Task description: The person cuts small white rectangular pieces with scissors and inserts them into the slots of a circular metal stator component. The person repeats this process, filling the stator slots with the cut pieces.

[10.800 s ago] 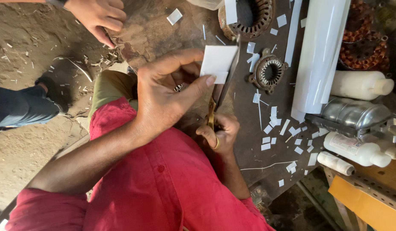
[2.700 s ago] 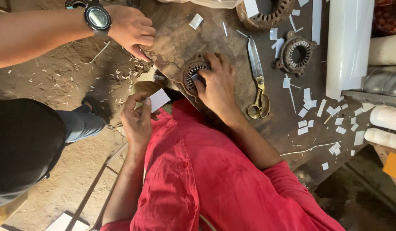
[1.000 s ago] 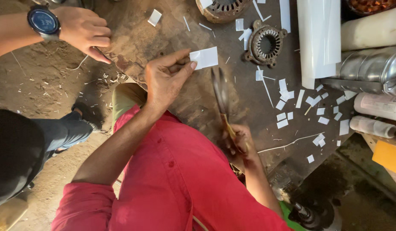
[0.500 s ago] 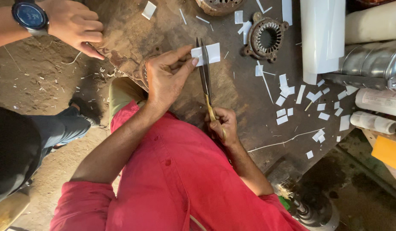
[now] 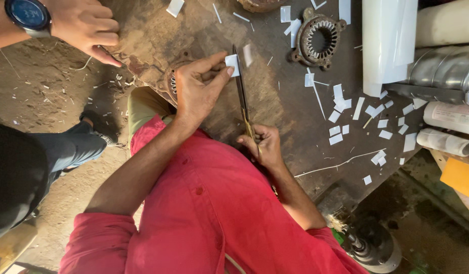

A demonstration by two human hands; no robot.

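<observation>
White paper slip (image 5: pixel 232 64), steel scissors (image 5: pixel 241 96)

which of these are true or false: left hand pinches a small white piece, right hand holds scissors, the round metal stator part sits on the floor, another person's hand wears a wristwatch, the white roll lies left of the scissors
1. The left hand pinches a small white piece. True.
2. The right hand holds the scissors. True.
3. The round metal stator part sits on the floor. False: it lies on the dark worktable.
4. Another person's hand wears a wristwatch. True.
5. The white roll lies left of the scissors. False: it lies to their right.
</observation>
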